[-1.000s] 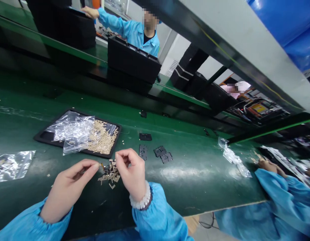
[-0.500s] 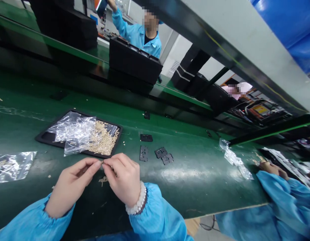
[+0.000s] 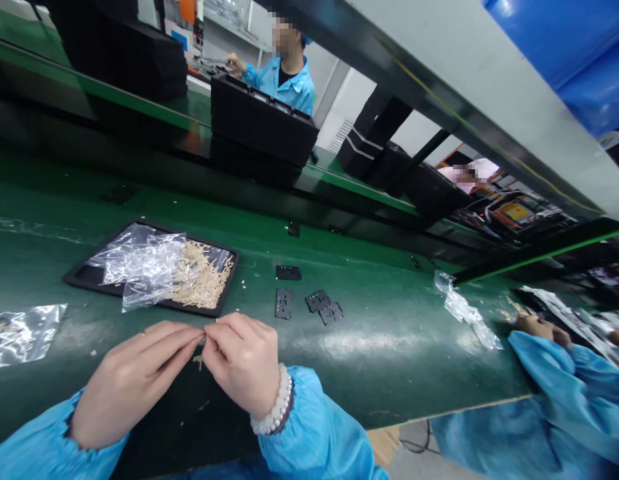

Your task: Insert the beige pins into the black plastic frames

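Observation:
My left hand (image 3: 139, 377) and my right hand (image 3: 245, 360) meet at the fingertips in front of a black tray (image 3: 224, 300). Both hands are closed in a pinch at the same spot; whatever is between the fingers is too small and hidden to name. The tray holds a heap of small beige pieces (image 3: 202, 283) and clear plastic bags (image 3: 149, 267). A few beige pieces (image 3: 198, 361) lie on the green table beneath my hands. Right of the tray lie several flat black plates (image 3: 284, 304), two of them overlapping.
Another clear bag (image 3: 27, 333) lies at the left. A crumpled plastic strip (image 3: 467, 312) is at the right, near a co-worker's hands (image 3: 542, 328). Black boxes (image 3: 262, 123) stand on the shelf behind, with a person in blue (image 3: 299, 83) beyond.
My left hand has turned, its fingers now straighter and pressed together. My right hand has shifted only slightly. The person behind the shelf has lowered an arm.

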`<state>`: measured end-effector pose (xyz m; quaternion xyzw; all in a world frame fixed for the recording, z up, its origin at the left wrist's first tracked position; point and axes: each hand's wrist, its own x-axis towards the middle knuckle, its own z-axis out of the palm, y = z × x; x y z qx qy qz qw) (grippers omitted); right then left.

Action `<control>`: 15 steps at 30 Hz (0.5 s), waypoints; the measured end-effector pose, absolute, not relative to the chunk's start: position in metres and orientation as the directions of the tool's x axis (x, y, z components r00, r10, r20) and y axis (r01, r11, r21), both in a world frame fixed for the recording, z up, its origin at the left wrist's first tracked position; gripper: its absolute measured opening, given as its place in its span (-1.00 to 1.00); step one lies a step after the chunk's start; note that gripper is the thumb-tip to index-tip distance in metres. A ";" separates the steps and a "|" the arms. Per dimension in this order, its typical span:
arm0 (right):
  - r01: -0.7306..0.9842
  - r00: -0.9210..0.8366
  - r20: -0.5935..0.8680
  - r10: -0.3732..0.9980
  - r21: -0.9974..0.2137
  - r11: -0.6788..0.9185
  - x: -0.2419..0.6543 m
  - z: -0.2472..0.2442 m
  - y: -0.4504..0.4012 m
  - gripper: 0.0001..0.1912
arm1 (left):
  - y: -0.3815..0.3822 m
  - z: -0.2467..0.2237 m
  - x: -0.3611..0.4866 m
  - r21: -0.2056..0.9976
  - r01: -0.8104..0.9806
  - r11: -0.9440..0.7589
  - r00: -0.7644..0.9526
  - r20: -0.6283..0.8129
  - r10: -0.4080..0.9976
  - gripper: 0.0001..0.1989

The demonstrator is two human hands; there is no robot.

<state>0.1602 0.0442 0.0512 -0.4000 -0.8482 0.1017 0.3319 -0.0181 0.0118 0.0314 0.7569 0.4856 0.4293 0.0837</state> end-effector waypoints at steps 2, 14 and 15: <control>0.588 -0.376 0.461 0.803 -0.551 0.592 0.157 0.051 0.043 -0.78 | 0.011 0.031 -0.015 0.551 0.671 -0.496 0.121 0.579 0.806 -0.65; 0.446 -0.126 0.106 0.986 -0.882 0.152 0.152 0.046 0.087 -0.85 | 0.027 0.044 -0.015 0.885 0.462 -0.064 -0.215 0.181 0.960 -0.66; 0.518 -0.167 0.119 0.979 -0.834 0.190 0.152 0.045 0.093 -0.88 | 0.029 0.044 -0.015 0.889 0.454 -0.057 -0.217 0.172 0.961 -0.65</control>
